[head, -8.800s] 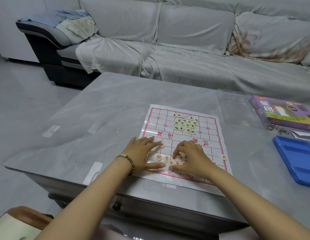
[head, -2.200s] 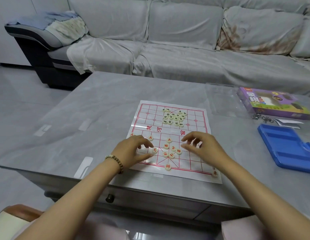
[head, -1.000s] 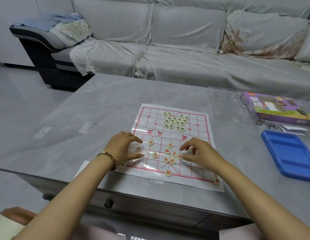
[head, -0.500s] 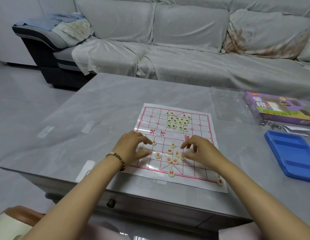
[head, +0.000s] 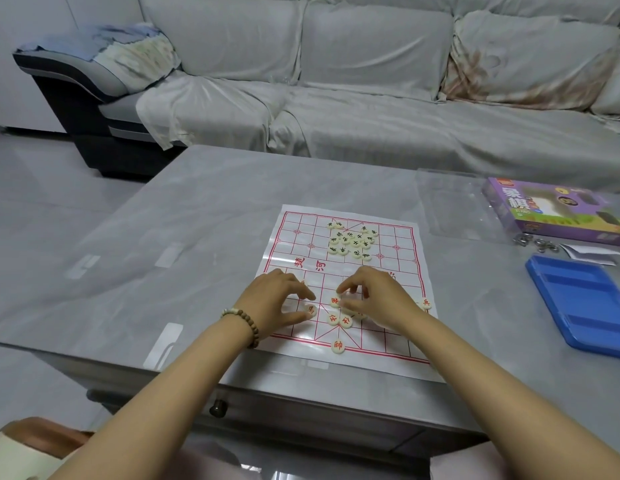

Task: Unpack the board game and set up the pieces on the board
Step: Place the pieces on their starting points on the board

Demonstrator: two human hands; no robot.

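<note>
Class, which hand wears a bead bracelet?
The left hand: a bead bracelet circles its wrist; the right hand has a bare wrist.

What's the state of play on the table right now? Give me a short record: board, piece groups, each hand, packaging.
board: paper sheet lying flat on the table
dark-lettered pieces: bunched together on the far half, not set out
red-lettered pieces: loose on the near half, a few already on line crossings
left hand: fingers curled at a red piece, grip unclear
right hand: fingers curled over the middle red pieces, grip unclear
packaging: purple box and blue tray at the right, off the board
</note>
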